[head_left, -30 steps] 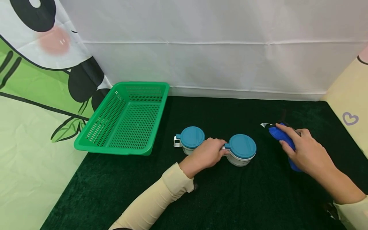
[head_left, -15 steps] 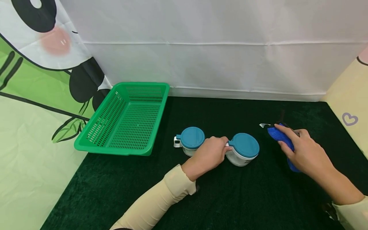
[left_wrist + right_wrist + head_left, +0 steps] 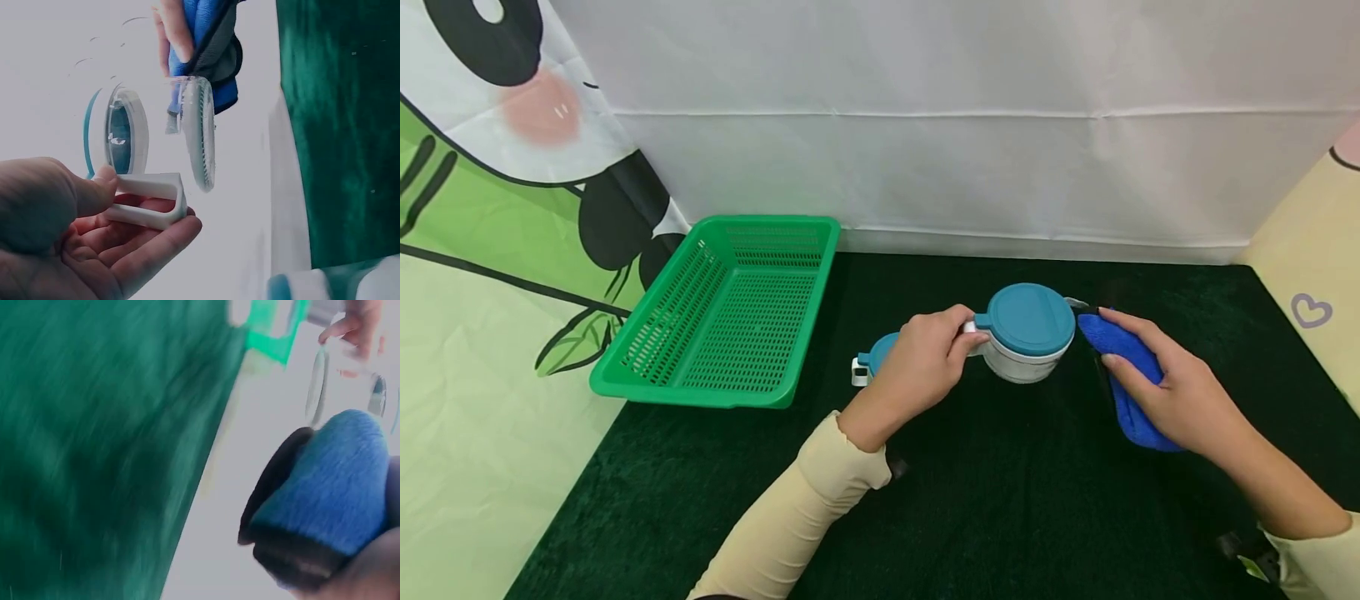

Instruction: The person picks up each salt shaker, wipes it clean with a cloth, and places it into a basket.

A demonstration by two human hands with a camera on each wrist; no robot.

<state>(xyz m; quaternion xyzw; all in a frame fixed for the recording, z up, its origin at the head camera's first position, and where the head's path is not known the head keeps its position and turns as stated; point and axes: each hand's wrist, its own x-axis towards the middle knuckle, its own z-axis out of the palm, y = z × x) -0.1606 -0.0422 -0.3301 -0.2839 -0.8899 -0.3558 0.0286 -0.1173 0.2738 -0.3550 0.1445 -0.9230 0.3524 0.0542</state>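
My left hand (image 3: 921, 358) grips the white handle (image 3: 150, 215) of a clear jar with a round blue lid (image 3: 1032, 318). The jar hangs above the table, its base ridged in the left wrist view. In my right hand (image 3: 1191, 396) is a folded blue cloth (image 3: 1138, 421) with dark edging, its upper end close beside the jar; whether they touch I cannot tell. A second blue-lidded jar (image 3: 878, 354) stands on the table, mostly hidden behind my left hand, its white handle pointing left.
A green slotted basket (image 3: 760, 329) stands at the back left. Dark green fabric (image 3: 985, 508) covers the table. White sheeting (image 3: 962, 167) hangs behind it, with printed cloth at both sides.
My left hand has lifted the jar off the table and carried it away from me. The cloth in my right hand has shifted slightly left, close to the jar.
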